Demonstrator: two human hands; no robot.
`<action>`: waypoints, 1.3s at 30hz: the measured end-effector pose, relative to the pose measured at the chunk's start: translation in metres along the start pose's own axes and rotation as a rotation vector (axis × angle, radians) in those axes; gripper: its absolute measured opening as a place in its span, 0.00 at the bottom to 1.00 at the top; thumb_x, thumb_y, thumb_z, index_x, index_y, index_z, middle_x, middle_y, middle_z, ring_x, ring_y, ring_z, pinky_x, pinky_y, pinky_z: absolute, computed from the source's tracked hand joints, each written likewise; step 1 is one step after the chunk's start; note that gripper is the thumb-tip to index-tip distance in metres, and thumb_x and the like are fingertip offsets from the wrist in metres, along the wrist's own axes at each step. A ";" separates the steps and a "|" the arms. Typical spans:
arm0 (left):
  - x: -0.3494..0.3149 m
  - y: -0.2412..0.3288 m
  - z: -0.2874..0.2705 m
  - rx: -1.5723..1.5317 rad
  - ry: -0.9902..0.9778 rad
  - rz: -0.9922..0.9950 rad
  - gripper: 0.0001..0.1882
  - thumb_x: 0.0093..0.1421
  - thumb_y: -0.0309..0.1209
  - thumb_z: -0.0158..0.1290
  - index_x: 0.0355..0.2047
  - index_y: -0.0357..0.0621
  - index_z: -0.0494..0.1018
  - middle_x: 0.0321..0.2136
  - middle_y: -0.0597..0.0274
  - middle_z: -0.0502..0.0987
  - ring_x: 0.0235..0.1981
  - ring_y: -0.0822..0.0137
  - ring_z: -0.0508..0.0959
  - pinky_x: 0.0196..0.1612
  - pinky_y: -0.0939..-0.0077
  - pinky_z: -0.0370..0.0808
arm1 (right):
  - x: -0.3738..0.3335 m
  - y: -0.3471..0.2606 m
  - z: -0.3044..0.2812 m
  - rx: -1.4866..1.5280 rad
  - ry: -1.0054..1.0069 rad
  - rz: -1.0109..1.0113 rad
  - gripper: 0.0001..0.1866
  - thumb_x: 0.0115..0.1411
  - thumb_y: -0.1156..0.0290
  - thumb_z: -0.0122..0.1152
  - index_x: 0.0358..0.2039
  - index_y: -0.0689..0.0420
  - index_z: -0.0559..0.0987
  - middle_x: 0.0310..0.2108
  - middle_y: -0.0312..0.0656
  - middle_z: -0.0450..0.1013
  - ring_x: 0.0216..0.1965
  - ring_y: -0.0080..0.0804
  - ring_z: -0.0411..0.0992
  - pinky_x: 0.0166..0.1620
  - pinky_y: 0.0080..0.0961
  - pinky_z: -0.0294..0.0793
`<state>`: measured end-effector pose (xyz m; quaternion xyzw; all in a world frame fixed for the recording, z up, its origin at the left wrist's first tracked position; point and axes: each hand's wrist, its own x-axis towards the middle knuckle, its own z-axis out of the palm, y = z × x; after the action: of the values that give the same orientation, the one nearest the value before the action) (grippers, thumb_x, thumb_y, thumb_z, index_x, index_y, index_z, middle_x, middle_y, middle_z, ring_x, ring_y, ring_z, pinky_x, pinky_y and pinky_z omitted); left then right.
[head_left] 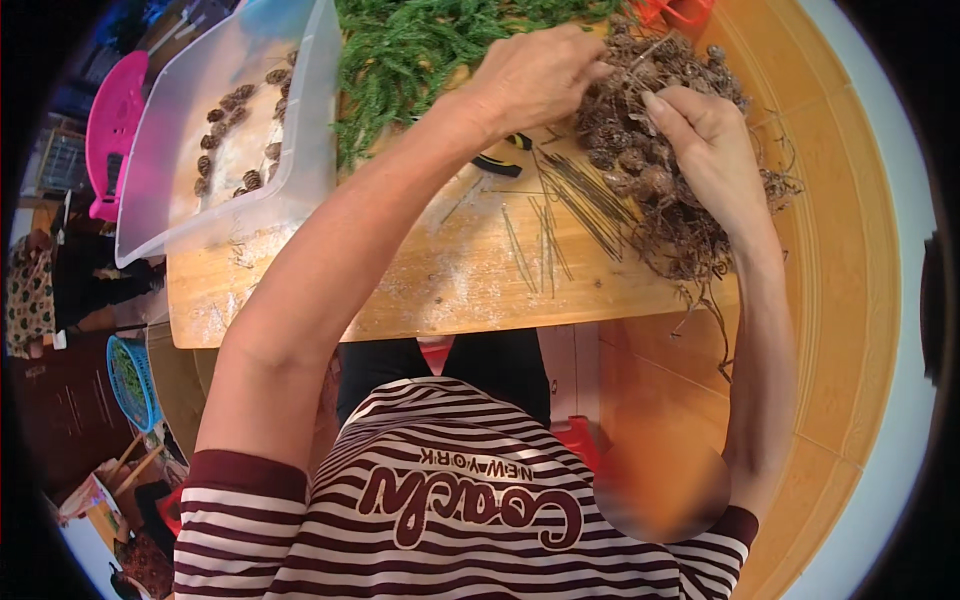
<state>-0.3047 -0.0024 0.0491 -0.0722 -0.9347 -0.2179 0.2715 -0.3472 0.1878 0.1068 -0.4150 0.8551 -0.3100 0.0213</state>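
A large tangled heap of small brown pine cones on thin wiry stems (640,150) lies at the right side of the wooden table. At its upper left edge, my left hand (550,75) has its fingers curled together against the cones; what they grip is hidden. My right hand (710,145) rests over the heap's right part, thumb pressed to the bent fingers in a pinch. Whatever sits in that pinch is too small to make out. Several thin straight wires (585,205) lie beside the heap, and pliers with black and yellow handles (500,158) lie below my left wrist.
A translucent plastic bin (300,165) with pine cones set in rows stands on the left of the table (400,300). Green artificial sprigs (410,60) pile up at the back middle. Something red (680,15) is behind the heap. A pink chair (115,130) stands off left.
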 end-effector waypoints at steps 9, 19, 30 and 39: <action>0.000 -0.004 -0.004 -0.272 -0.114 -0.160 0.16 0.63 0.41 0.46 0.42 0.40 0.70 0.27 0.55 0.71 0.29 0.57 0.72 0.34 0.65 0.69 | 0.003 0.012 -0.004 0.288 0.009 0.056 0.16 0.62 0.65 0.53 0.21 0.62 0.73 0.16 0.28 0.62 0.21 0.15 0.56 0.26 0.19 0.57; -0.012 0.005 -0.017 -0.506 -0.267 -0.074 0.15 0.66 0.41 0.43 0.38 0.43 0.71 0.20 0.72 0.65 0.21 0.80 0.63 0.23 0.80 0.62 | 0.008 0.039 -0.012 0.483 -0.040 0.062 0.15 0.62 0.63 0.54 0.24 0.61 0.76 0.17 0.25 0.63 0.21 0.13 0.56 0.26 0.16 0.57; -0.014 0.013 -0.014 -0.825 -0.291 -0.500 0.13 0.67 0.38 0.42 0.28 0.44 0.67 0.17 0.75 0.63 0.17 0.82 0.58 0.20 0.85 0.56 | 0.007 0.013 -0.018 0.033 -0.140 0.080 0.25 0.60 0.48 0.53 0.30 0.63 0.77 0.20 0.31 0.67 0.22 0.18 0.62 0.26 0.20 0.62; -0.013 0.025 -0.009 -0.769 -0.276 -0.395 0.14 0.64 0.35 0.44 0.35 0.35 0.70 0.26 0.63 0.72 0.28 0.71 0.70 0.35 0.74 0.69 | 0.037 -0.013 0.000 -0.905 0.122 -0.079 0.36 0.57 0.38 0.47 0.27 0.66 0.76 0.17 0.37 0.64 0.22 0.24 0.62 0.26 0.28 0.62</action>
<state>-0.2830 0.0162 0.0582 -0.0165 -0.8092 -0.5850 0.0512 -0.3624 0.1556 0.1222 -0.3956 0.8878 0.0702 -0.2244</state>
